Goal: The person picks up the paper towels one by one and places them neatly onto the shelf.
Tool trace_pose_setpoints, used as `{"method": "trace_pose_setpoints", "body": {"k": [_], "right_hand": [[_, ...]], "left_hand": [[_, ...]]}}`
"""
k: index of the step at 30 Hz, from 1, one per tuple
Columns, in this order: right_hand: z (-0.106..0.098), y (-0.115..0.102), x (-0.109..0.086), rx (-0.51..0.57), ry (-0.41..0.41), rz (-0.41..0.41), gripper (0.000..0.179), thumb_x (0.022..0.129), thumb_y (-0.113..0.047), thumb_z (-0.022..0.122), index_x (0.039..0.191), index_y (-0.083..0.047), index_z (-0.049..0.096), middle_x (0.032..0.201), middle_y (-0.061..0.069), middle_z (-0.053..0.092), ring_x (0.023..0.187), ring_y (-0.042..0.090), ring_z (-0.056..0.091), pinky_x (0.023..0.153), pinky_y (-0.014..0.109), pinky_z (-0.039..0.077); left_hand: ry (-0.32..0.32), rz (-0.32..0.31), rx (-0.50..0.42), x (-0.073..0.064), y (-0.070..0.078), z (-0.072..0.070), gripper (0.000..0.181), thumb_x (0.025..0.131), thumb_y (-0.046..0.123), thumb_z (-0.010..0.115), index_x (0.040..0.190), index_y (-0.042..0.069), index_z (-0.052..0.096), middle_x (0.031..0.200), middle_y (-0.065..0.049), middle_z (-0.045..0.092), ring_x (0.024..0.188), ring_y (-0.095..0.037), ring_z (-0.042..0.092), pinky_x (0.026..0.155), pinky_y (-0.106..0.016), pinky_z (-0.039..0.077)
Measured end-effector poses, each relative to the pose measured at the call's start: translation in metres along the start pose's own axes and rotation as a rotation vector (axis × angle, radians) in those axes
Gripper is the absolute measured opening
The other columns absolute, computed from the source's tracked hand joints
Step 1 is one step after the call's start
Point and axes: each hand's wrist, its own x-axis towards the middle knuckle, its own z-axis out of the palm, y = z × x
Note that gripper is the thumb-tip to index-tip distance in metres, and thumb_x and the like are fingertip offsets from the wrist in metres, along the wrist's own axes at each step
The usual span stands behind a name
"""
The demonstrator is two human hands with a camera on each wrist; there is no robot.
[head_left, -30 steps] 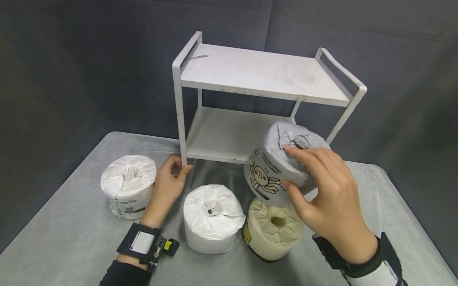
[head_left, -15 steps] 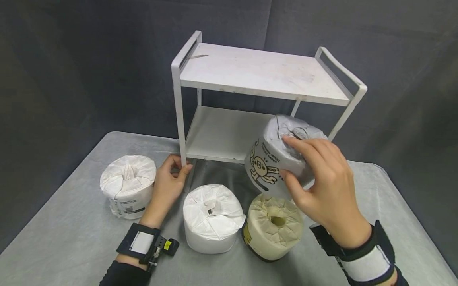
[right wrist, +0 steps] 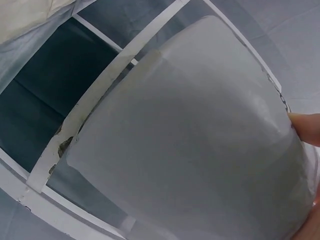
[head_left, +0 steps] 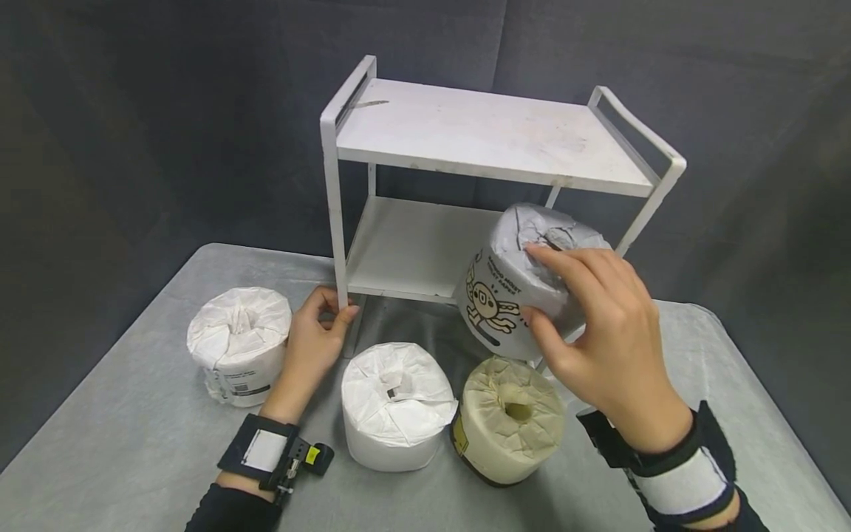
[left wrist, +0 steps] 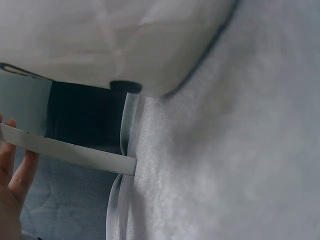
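My right hand (head_left: 608, 340) grips a grey-wrapped toilet roll (head_left: 508, 295) with a cartoon figure on its side, thumb on the near side and fingers over the top. It is tilted, in front of the right part of the lower board (head_left: 422, 244) of a white two-tier rack (head_left: 479, 137). In the right wrist view the roll (right wrist: 185, 135) fills the middle, overlapping the rack's white edge. My left hand (head_left: 314, 336) pinches the rack's front left leg (head_left: 337, 244) near the lower board; the left wrist view shows its fingers (left wrist: 25, 172) around the leg.
Three more wrapped rolls stand on the grey-covered table: a white one (head_left: 239, 347) beside my left forearm, another white roll (head_left: 399, 406) in front of the rack, and a yellowish roll (head_left: 512, 421) below my right hand. A dark backdrop (head_left: 199, 133) hangs behind.
My right hand has lifted the grey-wrapped toilet roll a little, away from the yellowish roll. The left hand stays at the rack's leg.
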Motion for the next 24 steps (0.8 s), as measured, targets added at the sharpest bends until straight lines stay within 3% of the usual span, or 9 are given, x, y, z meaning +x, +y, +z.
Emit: {"method": "trace_pose_setpoints", "body": {"k": [12,24], "right_hand": [[0.004,0.006,0.002,-0.039,-0.027,0.011,0.045,0.080,-0.017,0.065,0.124,-0.004,0.067,0.105,0.016,0.066,0.098,0.035,0.058,0.087,0.049,0.043],[0.009,0.011,0.006,-0.021,-0.002,0.036,0.048,0.076,-0.011,0.071,0.123,-0.006,0.068,0.104,0.015,0.067,0.099,0.035,0.058,0.086,0.050,0.043]], "left_hand": [[-0.003,0.022,0.007,0.000,-0.001,0.000,0.017,0.090,0.009,0.073,0.093,0.002,0.058,0.090,-0.010,0.063,0.082,-0.012,0.057,0.062,-0.015,0.049],[-0.007,0.018,0.020,0.000,0.000,0.000,0.018,0.090,0.010,0.073,0.093,0.002,0.058,0.089,-0.011,0.063,0.082,-0.012,0.057,0.064,-0.021,0.052]]}}
